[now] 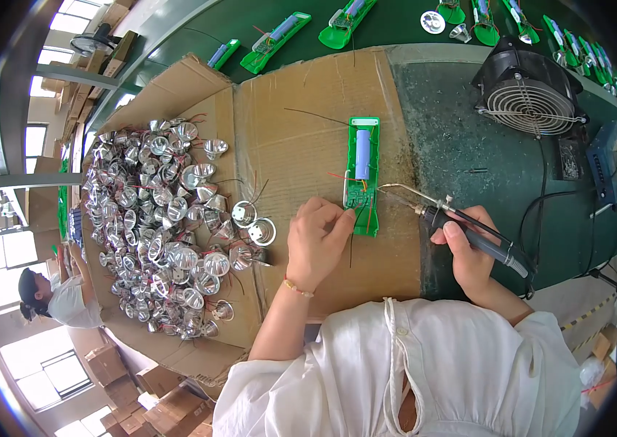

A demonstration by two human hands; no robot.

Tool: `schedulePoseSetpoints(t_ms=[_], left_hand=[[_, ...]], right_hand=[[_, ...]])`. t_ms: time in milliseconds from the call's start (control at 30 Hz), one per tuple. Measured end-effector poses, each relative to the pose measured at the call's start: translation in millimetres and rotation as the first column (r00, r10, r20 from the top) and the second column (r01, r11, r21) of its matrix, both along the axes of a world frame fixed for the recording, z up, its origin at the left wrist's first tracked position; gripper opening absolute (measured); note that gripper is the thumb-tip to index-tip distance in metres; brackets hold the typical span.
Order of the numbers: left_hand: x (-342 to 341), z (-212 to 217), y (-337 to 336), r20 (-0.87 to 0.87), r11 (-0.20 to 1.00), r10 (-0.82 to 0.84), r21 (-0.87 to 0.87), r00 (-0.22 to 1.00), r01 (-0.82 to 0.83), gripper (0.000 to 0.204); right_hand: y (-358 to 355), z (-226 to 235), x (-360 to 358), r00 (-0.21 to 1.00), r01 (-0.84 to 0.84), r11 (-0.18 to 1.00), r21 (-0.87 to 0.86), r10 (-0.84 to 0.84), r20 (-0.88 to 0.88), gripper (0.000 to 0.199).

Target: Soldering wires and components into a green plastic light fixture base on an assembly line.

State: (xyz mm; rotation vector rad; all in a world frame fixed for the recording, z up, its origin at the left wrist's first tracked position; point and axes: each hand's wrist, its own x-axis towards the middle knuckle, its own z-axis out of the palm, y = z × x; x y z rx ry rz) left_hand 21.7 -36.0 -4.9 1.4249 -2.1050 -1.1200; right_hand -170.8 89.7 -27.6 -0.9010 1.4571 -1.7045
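A green plastic housing [372,146] lies on the cardboard in front of me. In it sit a blue-violet cylindrical battery [362,154] and, toward the near end, a small circuit board [356,195] with red, yellow and black wires. My left hand [315,240] is at the board's near left side, thumb and forefinger pinched together; what is between them is too small to make out. My right hand [467,251] grips a soldering iron [487,246] with a thin metal feed tube [414,192] along it. The tips of iron and tube point at the board's right edge.
On the left, a cardboard box [181,84] holds a heap of silver reflector cups [155,211] with wires. A black fan [530,98] stands at the back right, near a blue device [607,164] and cables. More green housings [275,44] line the far side.
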Motion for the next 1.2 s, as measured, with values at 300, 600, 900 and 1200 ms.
schedulePoseSetpoints(t_ms=[300,600,900,1200], left_hand=[[3.4,9.0,-1.8,-0.127,0.965,0.189,0.208,0.974,-0.160,0.018],[-93.0,26.1,-94.5,0.220,0.974,-0.201,-0.055,0.955,0.218,0.021],[-178.4,4.0,-239.9,0.154,0.803,0.053,-0.594,0.987,0.050,0.042],[-85.7,19.7,-97.9,0.208,0.855,-0.127,-0.472,0.970,0.213,0.037]], right_hand=[[-3.9,-5.1,-19.6,0.995,0.068,0.996,0.055,-0.071,0.065,0.013],[-10.4,-5.3,-28.3,0.972,0.123,0.981,0.147,-0.149,0.179,0.014],[-12.8,-8.8,-20.9,0.978,0.109,0.980,0.164,-0.135,0.158,0.012],[-11.0,-12.1,-26.9,0.978,0.165,0.973,0.161,-0.182,0.101,0.012]])
